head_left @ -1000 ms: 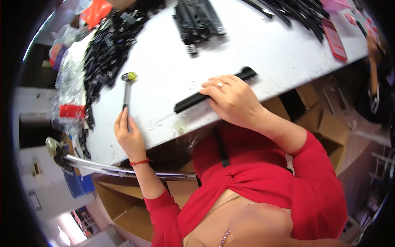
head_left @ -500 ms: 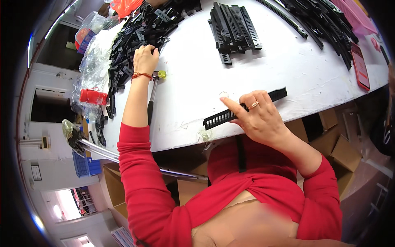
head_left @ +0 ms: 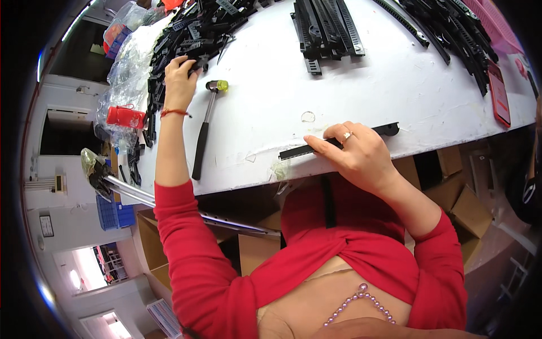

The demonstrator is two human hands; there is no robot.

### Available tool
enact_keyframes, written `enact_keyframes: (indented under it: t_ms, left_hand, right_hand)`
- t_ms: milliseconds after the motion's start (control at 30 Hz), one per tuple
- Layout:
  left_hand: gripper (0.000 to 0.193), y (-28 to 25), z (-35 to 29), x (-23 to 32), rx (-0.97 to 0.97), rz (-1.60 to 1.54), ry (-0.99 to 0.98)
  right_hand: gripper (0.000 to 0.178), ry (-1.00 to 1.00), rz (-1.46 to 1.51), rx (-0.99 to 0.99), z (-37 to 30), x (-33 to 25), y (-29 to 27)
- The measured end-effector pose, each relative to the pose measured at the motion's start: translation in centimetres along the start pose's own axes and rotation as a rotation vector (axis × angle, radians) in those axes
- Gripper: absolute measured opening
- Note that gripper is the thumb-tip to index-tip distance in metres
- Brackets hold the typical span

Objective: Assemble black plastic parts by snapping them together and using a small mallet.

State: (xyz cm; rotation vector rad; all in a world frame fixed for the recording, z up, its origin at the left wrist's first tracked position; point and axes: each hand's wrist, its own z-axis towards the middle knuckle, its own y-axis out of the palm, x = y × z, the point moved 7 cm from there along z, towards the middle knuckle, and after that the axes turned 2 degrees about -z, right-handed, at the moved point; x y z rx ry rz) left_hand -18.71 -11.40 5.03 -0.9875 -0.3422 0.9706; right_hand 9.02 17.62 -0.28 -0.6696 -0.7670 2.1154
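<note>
My right hand (head_left: 360,151) grips a long black plastic strip (head_left: 296,152) near the table's front edge, its fingers wrapped over the middle. A rounded end of the strip shows beyond the knuckles. At the edge of a heap of small black plastic parts (head_left: 183,34), my left hand (head_left: 179,87) is closed around a small black plastic part (head_left: 199,64), partly hidden by the fingers. Right of my left forearm lies a mallet (head_left: 202,135) with a black handle and a yellow-green face. A bundle of slotted black strips (head_left: 327,31) lies farther back.
More long black strips (head_left: 451,39) are piled at the far right, by a pink basket (head_left: 497,22) and a red phone (head_left: 499,93). A red bottle (head_left: 125,117) and clear plastic bags (head_left: 124,79) line the left side. Cardboard boxes (head_left: 466,212) stand below the white table (head_left: 265,85).
My left hand has shifted left and pulled a small part to the heap's edge. The strip under my right hand has turned from its slotted face to a narrow side.
</note>
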Motion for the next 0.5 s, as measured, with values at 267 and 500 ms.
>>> enact_keyframes:
  t_ms: [267,500]
  left_hand:
    - [0.036,-4.5,-7.9,14.6,-0.422,-1.289,-0.468]
    - [0.035,-3.0,-14.5,14.5,-0.308,-1.416,-0.714]
  right_hand:
    - [0.020,0.005,0.055,-0.014,0.9,0.8,0.4]
    - [0.018,0.052,0.056,-0.066,1.1,0.4,1.0]
